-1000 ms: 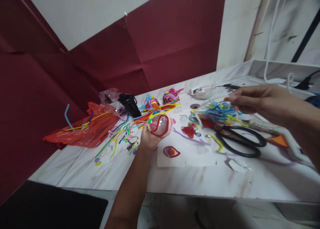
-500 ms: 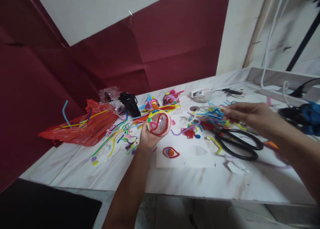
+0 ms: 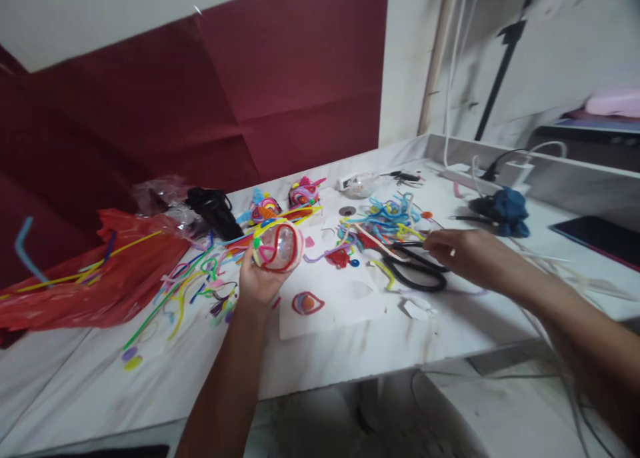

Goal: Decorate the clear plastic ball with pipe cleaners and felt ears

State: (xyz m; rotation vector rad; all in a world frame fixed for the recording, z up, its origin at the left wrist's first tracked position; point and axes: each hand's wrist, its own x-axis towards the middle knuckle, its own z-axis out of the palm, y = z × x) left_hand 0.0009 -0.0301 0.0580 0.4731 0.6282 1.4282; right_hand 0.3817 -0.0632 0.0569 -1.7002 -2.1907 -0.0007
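My left hand (image 3: 260, 281) is wrapped round the underside of a clear plastic ball (image 3: 284, 245) edged with coloured pipe cleaners, a red one curving across its front. Over the table's right part, my right hand (image 3: 463, 251) is closed, fingertips pinched together; a tiny pale bit shows at them, too small to name. Just left of those fingers lie the black-handled scissors (image 3: 417, 286) and a cream pipe cleaner (image 3: 377, 243). On white paper (image 3: 325, 325) below the ball rests a red-rimmed eye shape (image 3: 308, 303) with an orange centre.
A red plastic bag (image 3: 115, 265) and a black pouch-like object (image 3: 215, 211) are at left. Two decorated pieces, one pink (image 3: 304, 191), stand behind the ball. Cut pipe cleaners (image 3: 390, 211) are heaped mid-table. A blue cloth bundle (image 3: 505, 211) and a phone (image 3: 600, 238) lie right.
The view has swung right, showing the phone. My right hand has come away from the pipe cleaner heap, and the cream pipe cleaner near its fingers now lies across the heap and scissors.
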